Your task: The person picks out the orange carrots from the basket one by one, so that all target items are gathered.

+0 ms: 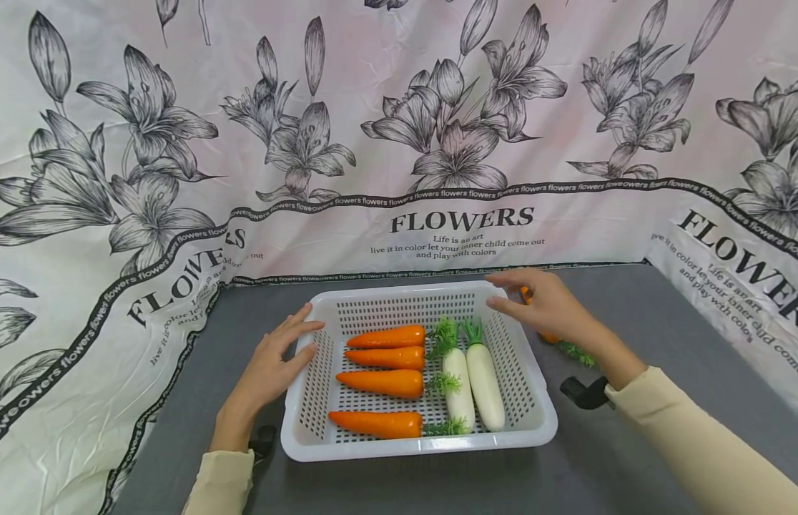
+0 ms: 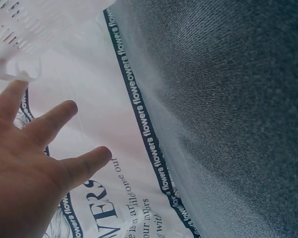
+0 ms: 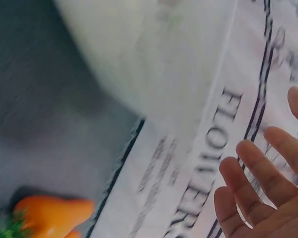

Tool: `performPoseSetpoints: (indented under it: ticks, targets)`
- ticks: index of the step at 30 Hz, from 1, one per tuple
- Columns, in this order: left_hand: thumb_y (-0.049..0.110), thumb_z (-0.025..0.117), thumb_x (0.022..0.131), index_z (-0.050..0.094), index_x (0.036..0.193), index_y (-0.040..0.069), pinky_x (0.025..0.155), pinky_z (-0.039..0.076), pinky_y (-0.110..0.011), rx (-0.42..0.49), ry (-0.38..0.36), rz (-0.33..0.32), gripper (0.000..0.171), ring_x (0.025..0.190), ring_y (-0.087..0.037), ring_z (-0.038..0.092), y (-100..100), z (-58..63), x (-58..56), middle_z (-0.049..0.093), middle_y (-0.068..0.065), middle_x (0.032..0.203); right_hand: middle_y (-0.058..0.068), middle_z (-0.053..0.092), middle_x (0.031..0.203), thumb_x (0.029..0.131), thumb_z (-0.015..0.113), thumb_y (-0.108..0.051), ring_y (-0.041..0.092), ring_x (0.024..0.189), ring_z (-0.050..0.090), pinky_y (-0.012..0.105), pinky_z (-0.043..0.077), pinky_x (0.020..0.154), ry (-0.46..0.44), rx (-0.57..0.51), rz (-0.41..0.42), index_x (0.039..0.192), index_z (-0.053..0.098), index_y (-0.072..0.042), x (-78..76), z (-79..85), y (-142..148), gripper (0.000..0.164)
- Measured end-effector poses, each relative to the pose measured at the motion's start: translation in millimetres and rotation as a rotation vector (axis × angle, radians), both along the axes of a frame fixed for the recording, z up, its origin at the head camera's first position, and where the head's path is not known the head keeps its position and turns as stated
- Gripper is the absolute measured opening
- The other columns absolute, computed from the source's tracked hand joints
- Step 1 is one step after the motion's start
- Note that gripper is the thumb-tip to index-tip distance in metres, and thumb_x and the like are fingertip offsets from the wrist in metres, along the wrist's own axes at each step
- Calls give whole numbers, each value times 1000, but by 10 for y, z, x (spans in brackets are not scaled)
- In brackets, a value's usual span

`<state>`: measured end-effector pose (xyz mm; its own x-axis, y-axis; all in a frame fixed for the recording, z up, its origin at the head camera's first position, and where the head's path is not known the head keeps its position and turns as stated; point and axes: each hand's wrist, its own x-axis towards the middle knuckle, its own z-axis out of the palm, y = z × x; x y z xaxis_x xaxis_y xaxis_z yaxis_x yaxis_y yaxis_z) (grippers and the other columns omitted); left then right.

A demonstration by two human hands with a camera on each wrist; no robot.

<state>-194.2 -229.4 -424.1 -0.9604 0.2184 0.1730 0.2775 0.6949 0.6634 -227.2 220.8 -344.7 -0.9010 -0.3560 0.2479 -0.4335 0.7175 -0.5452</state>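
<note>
A white plastic basket (image 1: pixel 412 447) stands in the middle of the grey tabletop. Several orange carrots (image 1: pixel 380 383) lie on its left side, tips pointing left, beside two white radishes (image 1: pixel 485 386) with green tops. My left hand (image 1: pixel 270 368) is at the basket's left rim with fingers spread; in the left wrist view a fingertip of that hand (image 2: pixel 25 148) meets the rim. Over the back right corner hovers my right hand (image 1: pixel 550 304), fingers apart and fairly straight. The right wrist view shows that hand (image 3: pixel 268 198) holding nothing; whether it touches the rim I cannot tell.
Beyond the basket's right side, partly behind my right hand, orange carrots (image 1: pixel 549 336) with a green top lie on the table (image 1: pixel 631 458). A white flower-printed cloth (image 1: pixel 457 157) rises along the back and both sides.
</note>
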Motion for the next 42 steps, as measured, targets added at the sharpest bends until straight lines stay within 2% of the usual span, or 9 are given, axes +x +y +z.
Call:
performPoseSetpoints:
  ticks: [7, 13, 20, 26, 33, 37, 42]
  targets:
    - [29, 59, 102, 60, 142, 23, 117, 4, -79, 1, 3, -4, 41, 157, -41, 19, -17, -3, 2, 28, 0, 169, 5, 71, 130, 93, 75, -27, 26, 105, 67, 43, 54, 86, 18, 53, 224, 133, 68, -13, 20, 59, -401, 43]
    - [31, 59, 102, 59, 143, 24, 118, 4, -79, -5, -4, 4, 41, 157, -42, 19, -25, -25, 12, 28, 0, 169, 5, 71, 129, 93, 74, -28, 23, 109, 67, 47, 57, 92, -25, 71, 391, 132, 68, -11, 58, 38, -677, 43]
    - [31, 59, 102, 59, 142, 24, 118, 5, -79, -4, -8, 9, 41, 157, -42, 19, -16, -30, 11, 28, 0, 169, 3, 74, 120, 94, 73, -30, 21, 97, 67, 40, 58, 86, -81, 110, 497, 130, 71, -12, 108, -121, -917, 41]
    - [30, 59, 101, 59, 142, 24, 118, 4, -78, -3, -6, 11, 41, 157, -42, 19, -12, -11, 13, 28, 0, 169, 9, 73, 126, 95, 72, -26, 24, 101, 71, 40, 59, 90, -195, 112, 635, 129, 70, -8, 140, -250, -1086, 38]
    - [30, 59, 101, 60, 142, 24, 119, 4, -78, 5, -3, 5, 41, 157, -41, 19, -8, -10, 4, 28, 1, 169, 7, 76, 119, 93, 75, -24, 12, 95, 72, 29, 60, 87, -291, 103, 726, 127, 71, -7, 157, -373, -1249, 39]
    - [30, 59, 101, 60, 142, 25, 119, 4, -78, 8, -2, 0, 41, 157, -41, 19, -10, -13, -8, 28, 2, 169, 5, 75, 122, 92, 76, -27, 9, 91, 70, 24, 59, 84, -359, 114, 732, 129, 71, -9, 175, -412, -1309, 41]
    - [30, 59, 102, 59, 142, 26, 118, 4, -78, 9, 2, -8, 41, 157, -41, 19, -21, -19, -12, 28, 2, 169, 4, 75, 122, 92, 76, -29, 6, 94, 68, 21, 56, 88, -430, 144, 745, 128, 72, -11, 193, -429, -1360, 40]
